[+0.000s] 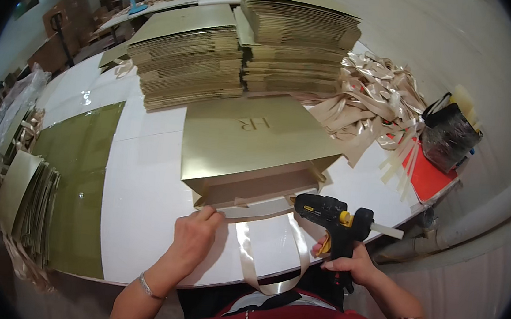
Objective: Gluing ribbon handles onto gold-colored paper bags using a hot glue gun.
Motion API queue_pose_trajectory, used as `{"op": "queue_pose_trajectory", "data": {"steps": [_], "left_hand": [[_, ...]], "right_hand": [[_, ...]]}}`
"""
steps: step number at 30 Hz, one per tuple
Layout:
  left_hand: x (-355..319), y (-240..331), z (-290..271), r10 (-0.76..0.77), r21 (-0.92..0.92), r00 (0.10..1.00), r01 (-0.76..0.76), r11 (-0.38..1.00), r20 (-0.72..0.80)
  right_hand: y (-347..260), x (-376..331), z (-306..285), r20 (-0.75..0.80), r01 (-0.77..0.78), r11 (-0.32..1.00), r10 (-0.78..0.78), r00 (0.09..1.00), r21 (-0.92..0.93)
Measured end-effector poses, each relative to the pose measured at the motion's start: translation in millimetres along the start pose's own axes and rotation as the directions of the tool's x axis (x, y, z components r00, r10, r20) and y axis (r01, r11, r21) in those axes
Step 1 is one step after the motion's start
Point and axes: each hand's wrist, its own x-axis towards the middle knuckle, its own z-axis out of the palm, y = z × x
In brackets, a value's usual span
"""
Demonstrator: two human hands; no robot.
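Note:
A flat gold paper bag [250, 147] lies on the white table [140, 210], its open mouth toward me. My left hand [194, 235] pinches the bag's near rim at the left corner. A cream ribbon handle [270, 265] loops from the bag's mouth down over the table edge. My right hand [353, 264] grips a black and yellow glue gun [331, 219] by its handle, nozzle pointing left at the bag's rim near the ribbon's right end.
Two tall stacks of flat gold bags [241, 53] stand behind. A heap of cream ribbons [374, 103] lies at the right, with a black bag [448, 135] and a red sheet [429, 176] beyond. Gold sheets [79, 173] cover the table's left part.

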Motion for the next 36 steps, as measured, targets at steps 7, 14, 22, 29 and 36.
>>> {"op": "queue_pose_trajectory", "data": {"steps": [7,14,22,29,36], "left_hand": [[-14,-8,17,0.026,-0.1,0.995,-0.036,0.994,-0.101],[-15,-12,16,0.031,-0.116,0.995,-0.041,0.992,-0.091],[-16,-15,20,0.017,-0.135,0.993,-0.033,0.99,-0.114],[-17,-11,18,0.011,-0.188,0.976,-0.053,0.981,-0.218],[-22,-3,18,0.095,-0.135,0.981,-0.118,0.984,-0.17]], "right_hand": [[9,25,41,0.241,-0.135,0.986,0.107,0.965,0.102],[6,20,50,0.182,-0.143,0.989,0.137,0.974,0.021],[-4,31,47,0.269,-0.1,0.995,0.101,0.958,-0.02],[-4,32,50,0.183,-0.039,0.991,0.015,0.983,0.128],[-1,70,83,0.24,-0.177,0.977,0.144,0.96,0.122]]}}
